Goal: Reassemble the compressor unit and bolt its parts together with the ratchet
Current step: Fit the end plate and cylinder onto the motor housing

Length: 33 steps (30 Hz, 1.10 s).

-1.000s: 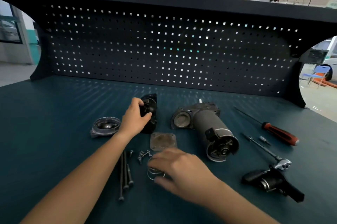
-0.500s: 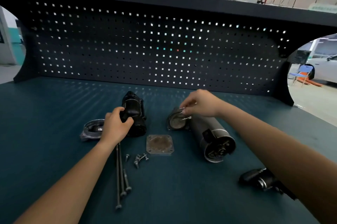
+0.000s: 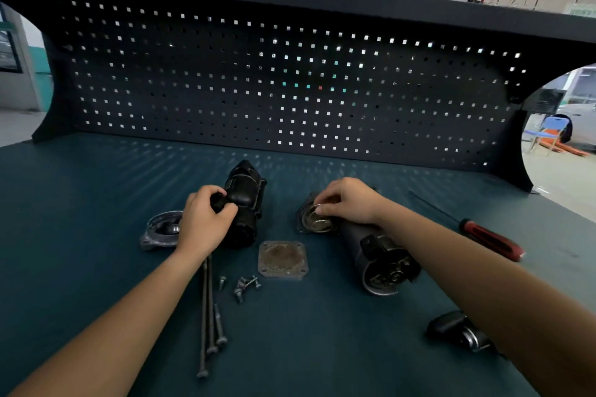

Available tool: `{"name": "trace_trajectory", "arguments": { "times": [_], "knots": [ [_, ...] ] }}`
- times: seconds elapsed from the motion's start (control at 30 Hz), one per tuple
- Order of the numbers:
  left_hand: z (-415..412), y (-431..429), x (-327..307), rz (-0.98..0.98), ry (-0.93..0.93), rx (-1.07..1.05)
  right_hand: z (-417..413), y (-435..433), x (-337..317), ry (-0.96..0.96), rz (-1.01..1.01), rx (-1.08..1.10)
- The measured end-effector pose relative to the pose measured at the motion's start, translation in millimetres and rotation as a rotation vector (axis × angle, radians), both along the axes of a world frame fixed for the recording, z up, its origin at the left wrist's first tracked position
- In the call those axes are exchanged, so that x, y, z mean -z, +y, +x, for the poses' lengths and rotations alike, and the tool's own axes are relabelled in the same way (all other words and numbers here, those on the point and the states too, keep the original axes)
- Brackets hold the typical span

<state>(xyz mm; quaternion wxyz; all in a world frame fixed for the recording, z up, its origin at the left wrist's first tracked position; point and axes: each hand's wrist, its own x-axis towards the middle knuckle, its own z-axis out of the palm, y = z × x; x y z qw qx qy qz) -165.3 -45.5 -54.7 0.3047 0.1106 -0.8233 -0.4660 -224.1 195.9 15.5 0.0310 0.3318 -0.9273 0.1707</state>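
Observation:
A long dark compressor body (image 3: 375,248) lies on the bench, its round opening (image 3: 314,219) facing left. My right hand (image 3: 346,199) pinches a metal spring ring (image 3: 319,207) at that opening. My left hand (image 3: 206,219) grips a black housing part (image 3: 246,199) that stands left of centre. A square cover plate (image 3: 283,259) lies between them. Small screws (image 3: 245,285) and long bolts (image 3: 209,316) lie nearer to me. The ratchet is hidden behind my right forearm.
A round metal end cap (image 3: 161,230) lies left of my left hand. A red-handled screwdriver (image 3: 491,240) lies at the right, and a black part (image 3: 458,330) sits near the front right. A perforated back panel (image 3: 290,90) closes the bench (image 3: 80,203) behind.
My right hand carried the spring ring from the bench front up to the compressor body's opening and now holds it against it. My left hand stays on the black housing.

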Motion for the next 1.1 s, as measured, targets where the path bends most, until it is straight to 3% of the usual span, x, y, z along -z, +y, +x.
{"name": "trace_trajectory", "arguments": {
  "times": [0.23, 0.4, 0.53, 0.63, 0.7, 0.87, 1.0, 1.1],
  "knots": [
    [10, 4, -8, 0.216, 0.049, 0.111, 0, -3, 6, 0.251, 0.2, 0.004],
    [15, 3, -9, 0.282, 0.054, 0.127, -4, -2, 5, 0.404, 0.175, 0.112],
    [16, 4, -4, 0.278, 0.018, 0.13, -4, -3, 7, 0.409, 0.206, 0.188],
    [17, 5, -3, 0.257, -0.003, 0.123, -4, -4, 8, 0.299, 0.204, 0.191],
    [18, 6, -3, 0.173, -0.005, 0.101, -4, -5, 9, 0.213, 0.162, 0.205],
    [20, 6, -8, -0.291, -0.01, -0.062, -4, -6, 10, 0.154, 0.153, 0.218],
    [19, 8, -17, -0.469, -0.135, -0.1, -4, -8, 10, 0.177, 0.207, 0.239],
    [18, 13, -19, -0.576, -0.166, -0.066, -2, -3, 8, 0.074, 0.007, 0.234]
  ]
}}
